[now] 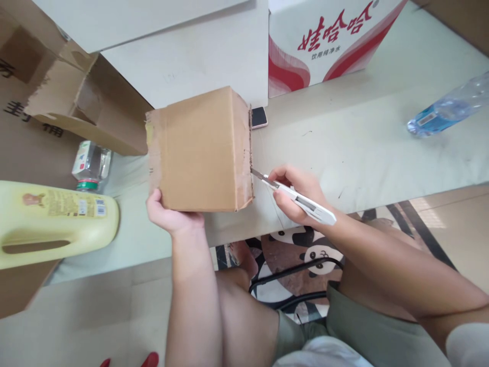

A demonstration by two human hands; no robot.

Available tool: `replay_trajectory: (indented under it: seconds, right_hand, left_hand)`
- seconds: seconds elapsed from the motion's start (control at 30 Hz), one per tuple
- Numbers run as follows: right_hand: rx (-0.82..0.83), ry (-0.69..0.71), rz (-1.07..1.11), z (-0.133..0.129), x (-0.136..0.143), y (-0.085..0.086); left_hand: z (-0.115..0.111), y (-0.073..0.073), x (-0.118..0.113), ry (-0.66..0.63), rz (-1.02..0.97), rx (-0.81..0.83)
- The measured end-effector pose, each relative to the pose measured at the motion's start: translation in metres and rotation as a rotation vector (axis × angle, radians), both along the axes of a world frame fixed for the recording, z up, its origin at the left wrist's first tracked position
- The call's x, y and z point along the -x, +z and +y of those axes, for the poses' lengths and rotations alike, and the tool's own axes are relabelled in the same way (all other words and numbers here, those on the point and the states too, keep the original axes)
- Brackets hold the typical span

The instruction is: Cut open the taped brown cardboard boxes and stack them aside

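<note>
Box of plain brown corrugated cardboard [196, 153] is held in the centre of the frame, gripped at its lower left corner by the left hand [173, 214]. A slim white plastic utility knife [319, 211] with a thin metal blade is clasped by the right hand [296, 191], right of the centre; the two hands are well apart. The rough right edge of the box appears to be touched by the blade tip. For a clean cut, the box should probably be steadied firmly, and the blade guided with short, light strokes, directed away from the left hand. The broad face is smooth and flat, whereas ragged layers are exposed along the edge. At the left side, a rounded pale yellow plastic jug [76, 227] is seen upon a slightly wrinkled, pale green table covering [374, 148].
</note>
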State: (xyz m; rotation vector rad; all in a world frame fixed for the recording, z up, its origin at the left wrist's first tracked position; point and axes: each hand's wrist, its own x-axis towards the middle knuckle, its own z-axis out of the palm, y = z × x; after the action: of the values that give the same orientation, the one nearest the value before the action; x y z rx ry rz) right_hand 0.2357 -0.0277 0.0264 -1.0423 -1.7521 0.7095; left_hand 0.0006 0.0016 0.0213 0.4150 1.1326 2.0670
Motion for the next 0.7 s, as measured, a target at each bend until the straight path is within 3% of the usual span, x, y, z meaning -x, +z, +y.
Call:
replay_trajectory:
  seconds: [0.37, 0.57, 0.7]
  right_hand:
    - [0.111, 0.089, 0.052, -0.005, 0.009, -0.004]
    - [0.197, 0.064, 0.110, -0.003, 0.008, -0.010]
    - [0.157, 0.106, 0.069, -0.005, 0.010, -0.008]
  left_hand:
    - [-0.006, 0.001, -0.011, 0.044, 0.055, -0.031]
    - [-0.007, -0.002, -0.016, -0.045, 0.147, -0.005]
    - [-0.004, 0.002, -0.018, 0.036, 0.056, 0.018]
